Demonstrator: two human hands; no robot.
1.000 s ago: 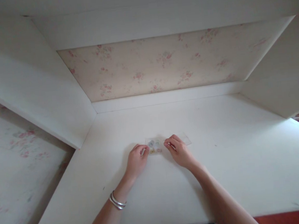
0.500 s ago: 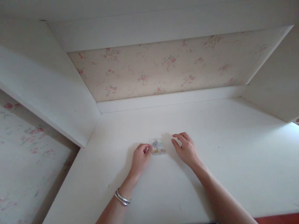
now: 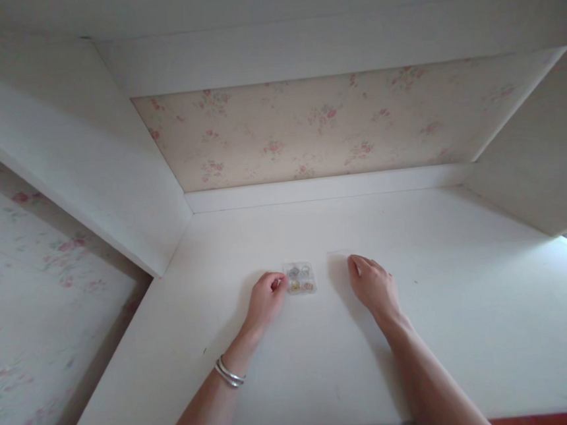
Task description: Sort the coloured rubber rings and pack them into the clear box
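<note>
A small clear plastic box [image 3: 300, 278] with several compartments lies flat on the white desk. Ring-like pieces in silver, gold and copper tones are inside it, too small to name exactly. Thumb and fingers of my left hand [image 3: 267, 297] pinch the box at its left edge; a silver bangle is on that wrist. To the right of the box and apart from it, my right hand [image 3: 373, 286] has its fingers closed on a thin, see-through flat piece [image 3: 335, 254], which looks like a clear lid. Most of that piece is hard to make out against the desk.
The white desk [image 3: 298, 376] has a raised strip [image 3: 331, 187] along its back. White side panels rise at left [image 3: 127, 186] and right [image 3: 526, 145], with a white shelf above. Floral wallpaper [image 3: 271, 134] covers the back wall.
My right hand has moved right, away from the box, and its fingers have closed together with the clear piece in them. My left hand stays at the box's left edge.
</note>
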